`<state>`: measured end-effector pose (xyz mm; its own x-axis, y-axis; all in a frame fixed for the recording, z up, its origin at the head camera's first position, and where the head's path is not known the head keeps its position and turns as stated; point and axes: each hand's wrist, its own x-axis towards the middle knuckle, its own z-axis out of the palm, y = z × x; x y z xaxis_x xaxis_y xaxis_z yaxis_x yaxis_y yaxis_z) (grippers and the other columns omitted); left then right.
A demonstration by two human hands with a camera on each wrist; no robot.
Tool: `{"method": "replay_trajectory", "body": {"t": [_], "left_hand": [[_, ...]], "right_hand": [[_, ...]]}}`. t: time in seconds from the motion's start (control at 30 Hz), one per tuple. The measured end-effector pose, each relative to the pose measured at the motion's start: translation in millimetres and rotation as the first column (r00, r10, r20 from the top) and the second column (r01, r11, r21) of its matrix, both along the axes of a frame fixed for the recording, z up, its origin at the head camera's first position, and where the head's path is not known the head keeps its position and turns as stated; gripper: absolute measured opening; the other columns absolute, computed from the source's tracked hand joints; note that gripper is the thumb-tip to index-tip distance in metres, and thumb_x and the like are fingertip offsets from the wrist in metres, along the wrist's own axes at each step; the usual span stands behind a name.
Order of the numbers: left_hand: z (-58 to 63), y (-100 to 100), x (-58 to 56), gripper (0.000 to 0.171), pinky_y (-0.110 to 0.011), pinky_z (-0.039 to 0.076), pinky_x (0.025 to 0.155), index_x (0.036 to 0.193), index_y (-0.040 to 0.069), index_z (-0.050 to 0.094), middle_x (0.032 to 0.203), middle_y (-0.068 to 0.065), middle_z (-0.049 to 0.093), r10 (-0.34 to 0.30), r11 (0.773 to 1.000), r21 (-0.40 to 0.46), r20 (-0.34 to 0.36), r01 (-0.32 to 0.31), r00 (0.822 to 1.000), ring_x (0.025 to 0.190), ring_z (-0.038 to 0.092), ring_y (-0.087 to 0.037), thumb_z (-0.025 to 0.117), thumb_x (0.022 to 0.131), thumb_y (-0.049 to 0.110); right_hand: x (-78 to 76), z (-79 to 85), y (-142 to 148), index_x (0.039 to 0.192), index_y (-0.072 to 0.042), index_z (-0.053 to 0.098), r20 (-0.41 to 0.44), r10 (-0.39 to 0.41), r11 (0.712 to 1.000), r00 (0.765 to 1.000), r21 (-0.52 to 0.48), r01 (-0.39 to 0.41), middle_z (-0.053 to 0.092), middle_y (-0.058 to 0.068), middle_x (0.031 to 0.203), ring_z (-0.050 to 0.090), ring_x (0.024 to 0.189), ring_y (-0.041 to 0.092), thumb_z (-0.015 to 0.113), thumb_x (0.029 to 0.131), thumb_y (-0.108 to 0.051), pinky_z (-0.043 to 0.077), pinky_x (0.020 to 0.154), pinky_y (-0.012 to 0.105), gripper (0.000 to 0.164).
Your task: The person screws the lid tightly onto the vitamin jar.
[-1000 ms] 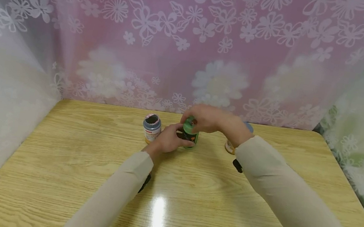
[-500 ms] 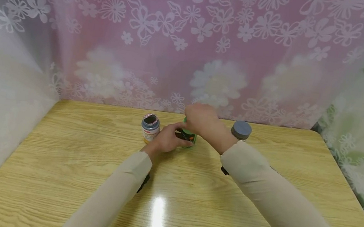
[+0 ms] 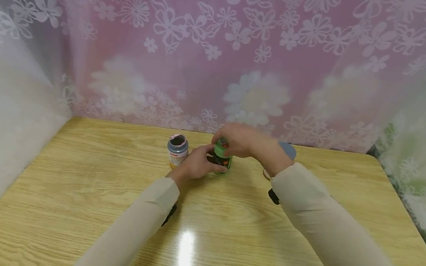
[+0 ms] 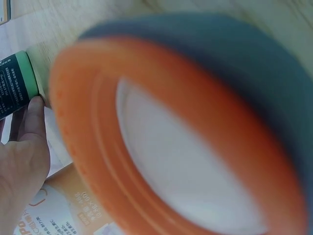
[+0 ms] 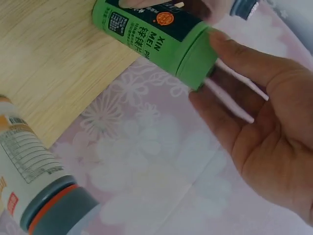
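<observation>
We hold green bottle (image 5: 154,41) upright near far edge of worktop (image 3: 88,206). Left hand (image 3: 199,162) low, fingers curved round it; right hand (image 3: 241,140) arched above, fingers bent, pinching cap (image 5: 197,61).

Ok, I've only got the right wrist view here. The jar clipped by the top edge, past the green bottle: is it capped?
Observer: No, the head view shows that jar uncapped, its dark mouth open.

Operator: Where's the right forearm against the grey-capped jar?

Observer: Seen from the head, it crosses in front and hides most of that jar; I can't tell if they touch.

Operator: And near the left hand holding the green XIN MEI bottle, what am I missing?

Observer: The left wrist view has a blurred, orange-rimmed, grey-sided round piece close to the camera, probably a cap.
</observation>
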<state>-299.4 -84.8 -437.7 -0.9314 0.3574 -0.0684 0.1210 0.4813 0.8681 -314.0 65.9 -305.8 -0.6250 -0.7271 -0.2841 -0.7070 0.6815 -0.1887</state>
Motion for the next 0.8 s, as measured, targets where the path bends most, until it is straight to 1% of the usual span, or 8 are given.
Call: {"method": "replay_trajectory", "body": {"t": [0.17,0.37,0.43,0.53,0.6,0.67,0.73,0.8], "left_hand": [[-1.2,0,0.1,0.054,-0.034,0.048,0.091,0.131,0.016,0.054,0.122,-0.002,0.060,0.005,1.000,-0.002,0.003,-0.005,1.000,0.110,0.058,-0.019,0.076,0.083,0.031],[-1.8,0,-1.0,0.055,-0.033,0.049,0.089,0.132,0.016,0.054,0.123,-0.004,0.058,0.014,1.000,0.016,0.027,-0.015,1.000,0.109,0.058,-0.021,0.077,0.083,0.030],[-1.4,-1,-0.8,0.057,-0.033,0.049,0.089,0.133,0.015,0.053,0.123,-0.004,0.058,0.019,1.000,0.023,0.025,-0.020,0.999,0.109,0.058,-0.021,0.077,0.083,0.029],[-1.1,-1,0.0,0.057,-0.033,0.048,0.090,0.133,0.016,0.053,0.123,-0.003,0.058,0.009,1.000,0.013,0.013,-0.009,1.000,0.110,0.057,-0.020,0.077,0.083,0.030],[-1.5,-2,0.2,0.056,-0.033,0.048,0.090,0.132,0.016,0.053,0.123,-0.002,0.059,0.001,1.000,0.014,0.018,-0.002,1.000,0.110,0.058,-0.019,0.076,0.083,0.030],[-1.8,-2,-0.1,0.056,-0.033,0.048,0.090,0.132,0.015,0.053,0.122,-0.002,0.059,-0.006,1.000,0.013,0.015,0.005,1.000,0.110,0.058,-0.019,0.076,0.084,0.030],[-2.8,-1,-0.8,0.057,-0.033,0.049,0.089,0.132,0.013,0.052,0.121,-0.002,0.059,-0.005,1.000,0.012,0.016,0.005,1.000,0.110,0.058,-0.019,0.076,0.084,0.030],[-4.1,0,-1.1,0.057,-0.032,0.049,0.089,0.133,0.013,0.052,0.122,-0.003,0.059,-0.004,1.000,0.021,0.018,0.003,1.000,0.110,0.058,-0.019,0.076,0.084,0.030]], "right_hand": [[8.7,-6.8,-10,0.097,-0.007,0.067,-0.113,-0.178,0.984,0.977,-0.005,0.179,0.061,0.002,0.082,0.056,0.068,0.016,0.067,0.092,-0.026,0.046,0.060,0.031,0.019],[16.3,-14.5,-15,0.076,-0.009,0.057,-0.215,-0.350,0.936,0.912,-0.037,0.351,0.042,0.000,0.055,0.041,0.044,0.011,0.064,0.091,-0.044,0.036,0.041,0.026,0.039],[15.9,-15.8,-14,0.081,-0.008,0.059,-0.204,-0.351,0.936,0.914,-0.046,0.349,0.048,0.003,0.060,0.046,0.047,0.014,0.061,0.092,-0.045,0.038,0.043,0.027,0.039],[14.6,-15.1,-9,0.111,-0.005,0.063,-0.174,-0.305,0.952,0.936,-0.021,0.306,0.063,0.011,0.091,0.061,0.073,0.021,0.056,0.093,-0.051,0.050,0.060,0.033,0.050],[12.9,-12.0,-6,0.133,-0.007,0.053,-0.139,-0.232,0.972,0.963,0.012,0.236,0.056,0.015,0.125,0.059,0.104,0.027,0.056,0.094,-0.048,0.051,0.081,0.040,0.057],[11.1,-6.8,-4,0.145,-0.010,0.041,-0.106,-0.145,0.988,0.984,0.043,0.150,0.039,0.015,0.146,0.044,0.127,0.032,0.059,0.095,-0.039,0.042,0.098,0.046,0.061],[8.3,-2.0,-2,0.146,-0.011,0.040,-0.056,-0.063,0.996,0.996,0.058,0.066,0.033,0.015,0.150,0.034,0.134,0.033,0.063,0.095,-0.024,0.035,0.104,0.047,0.058],[5.3,-0.4,0,0.142,-0.008,0.045,-0.022,-0.018,0.998,1.000,0.057,0.019,0.040,0.015,0.145,0.038,0.132,0.032,0.064,0.093,-0.014,0.037,0.102,0.045,0.052]]}}
